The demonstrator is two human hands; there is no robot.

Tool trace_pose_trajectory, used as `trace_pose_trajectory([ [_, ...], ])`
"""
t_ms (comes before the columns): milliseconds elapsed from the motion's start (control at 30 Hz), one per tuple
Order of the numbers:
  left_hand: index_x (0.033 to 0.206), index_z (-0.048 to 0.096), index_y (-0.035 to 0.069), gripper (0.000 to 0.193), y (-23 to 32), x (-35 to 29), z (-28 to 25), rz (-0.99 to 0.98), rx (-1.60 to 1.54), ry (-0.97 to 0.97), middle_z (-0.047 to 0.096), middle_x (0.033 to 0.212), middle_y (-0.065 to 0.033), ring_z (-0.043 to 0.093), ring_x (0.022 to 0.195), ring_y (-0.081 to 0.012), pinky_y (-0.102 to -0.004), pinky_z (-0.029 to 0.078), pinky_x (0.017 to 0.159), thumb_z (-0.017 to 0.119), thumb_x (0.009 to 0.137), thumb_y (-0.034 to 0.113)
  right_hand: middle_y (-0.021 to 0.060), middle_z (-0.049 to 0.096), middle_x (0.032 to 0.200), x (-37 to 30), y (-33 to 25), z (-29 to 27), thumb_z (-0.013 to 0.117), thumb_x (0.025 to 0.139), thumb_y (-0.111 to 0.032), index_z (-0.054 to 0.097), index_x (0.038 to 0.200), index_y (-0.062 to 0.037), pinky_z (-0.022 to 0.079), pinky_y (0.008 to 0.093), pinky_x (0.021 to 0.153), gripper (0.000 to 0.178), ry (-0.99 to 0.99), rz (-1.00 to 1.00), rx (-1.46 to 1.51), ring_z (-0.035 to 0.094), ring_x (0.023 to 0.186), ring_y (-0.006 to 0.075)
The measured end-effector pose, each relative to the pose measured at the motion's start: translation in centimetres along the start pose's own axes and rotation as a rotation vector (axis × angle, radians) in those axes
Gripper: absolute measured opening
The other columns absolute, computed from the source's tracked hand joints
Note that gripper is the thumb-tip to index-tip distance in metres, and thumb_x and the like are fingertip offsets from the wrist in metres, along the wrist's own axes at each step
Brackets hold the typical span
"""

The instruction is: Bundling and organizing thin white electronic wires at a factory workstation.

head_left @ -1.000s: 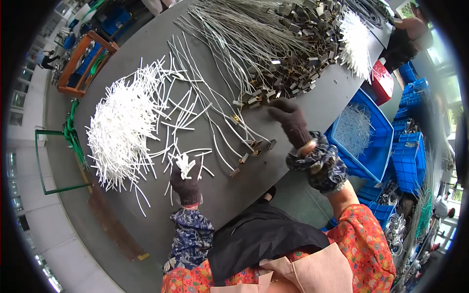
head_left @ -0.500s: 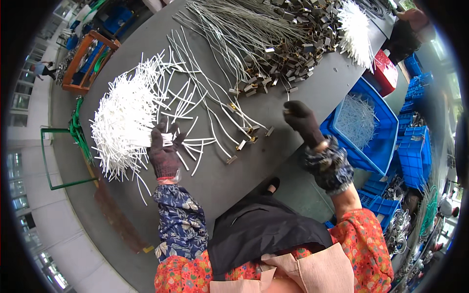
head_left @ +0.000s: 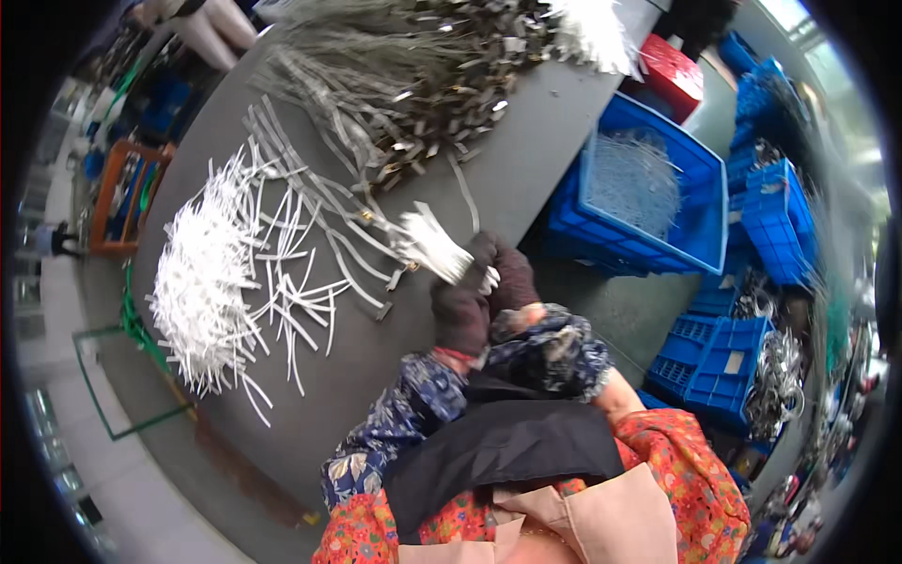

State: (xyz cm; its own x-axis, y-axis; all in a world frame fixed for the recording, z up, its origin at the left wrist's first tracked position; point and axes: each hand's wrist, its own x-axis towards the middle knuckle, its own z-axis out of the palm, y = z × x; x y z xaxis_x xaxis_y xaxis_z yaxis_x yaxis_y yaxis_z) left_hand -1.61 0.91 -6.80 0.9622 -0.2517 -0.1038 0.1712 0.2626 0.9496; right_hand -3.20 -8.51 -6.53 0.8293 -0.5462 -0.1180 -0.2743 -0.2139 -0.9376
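Together, white tubes (head_left: 432,246) jut from gripping left fingers (head_left: 454,298), right fingers (head_left: 507,262) alongside, grip unclear.

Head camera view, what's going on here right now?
A person in dark gloves has both hands together at the table edge. The left hand holds a bundle of short white pieces, and the right hand is against it. A wire runs toward the right hand; blur hides whether it is gripped. A loose white pile lies to the left on the table.
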Motion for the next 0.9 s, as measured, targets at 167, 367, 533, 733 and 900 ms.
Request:
trace_pose_trajectory([
  [167,0.101,0.066,0.004,0.028,7.8,1.9,0.8,-0.424,-0.233,-0.016,0.063,0.076,-0.0034,0.054,0.055,-0.0118,-0.0257,0.043,0.047,0.064,0.092,0.031,0.0007,0.056,0.068,1.1,-0.8,-7.7,0.064,0.089,-0.029,0.065,0.091,-0.0038,0.043,0.0255,0.055,0.025,-0.016,0.477,0.431,0.052,0.060,0.0099],
  [367,0.125,0.052,0.001,0.038,4.4,2.8,1.0,-0.434,-0.162,-0.154,0.063,0.105,-0.0105,0.063,0.099,-0.0253,-0.0336,0.055,0.079,0.060,0.096,0.024,0.0017,0.058,0.078,-2.1,-2.3,-8.9,0.064,0.089,-0.018,0.063,0.091,-0.0054,0.046,0.0261,0.065,0.013,-0.178,0.051,0.139,0.055,0.071,0.0111],
  [533,0.106,0.058,0.005,0.027,0.1,4.7,2.1,-0.661,-0.710,-0.183,0.063,0.094,-0.0116,0.063,0.080,-0.0249,-0.0373,0.055,0.069,0.058,0.096,0.030,0.0009,0.058,0.084,-10.7,0.1,-14.8,0.067,0.081,-0.011,0.061,0.104,-0.0059,0.045,0.0253,0.070,0.024,-0.479,0.302,0.500,0.053,0.078,0.0096],
  [733,0.099,0.062,0.002,0.024,0.4,4.1,2.8,-0.443,-0.401,0.024,0.064,0.090,-0.0101,0.062,0.078,-0.0248,-0.0461,0.055,0.074,0.059,0.096,0.026,0.0012,0.059,0.068,-22.2,14.6,-25.5,0.065,0.078,-0.018,0.067,0.088,-0.0035,0.044,0.0275,0.059,0.018,-0.280,0.906,-0.073,0.052,0.063,0.0112],
  [900,0.098,0.064,0.003,0.023,6.8,9.2,1.6,-0.206,-0.360,0.179,0.067,0.083,-0.0088,0.066,0.080,-0.0235,-0.0414,0.058,0.074,0.057,0.097,0.026,0.0024,0.060,0.071,-20.3,13.0,-25.8,0.065,0.080,-0.022,0.067,0.091,-0.0025,0.044,0.0286,0.061,0.023,-0.263,0.807,-0.124,0.055,0.065,0.0120],
])
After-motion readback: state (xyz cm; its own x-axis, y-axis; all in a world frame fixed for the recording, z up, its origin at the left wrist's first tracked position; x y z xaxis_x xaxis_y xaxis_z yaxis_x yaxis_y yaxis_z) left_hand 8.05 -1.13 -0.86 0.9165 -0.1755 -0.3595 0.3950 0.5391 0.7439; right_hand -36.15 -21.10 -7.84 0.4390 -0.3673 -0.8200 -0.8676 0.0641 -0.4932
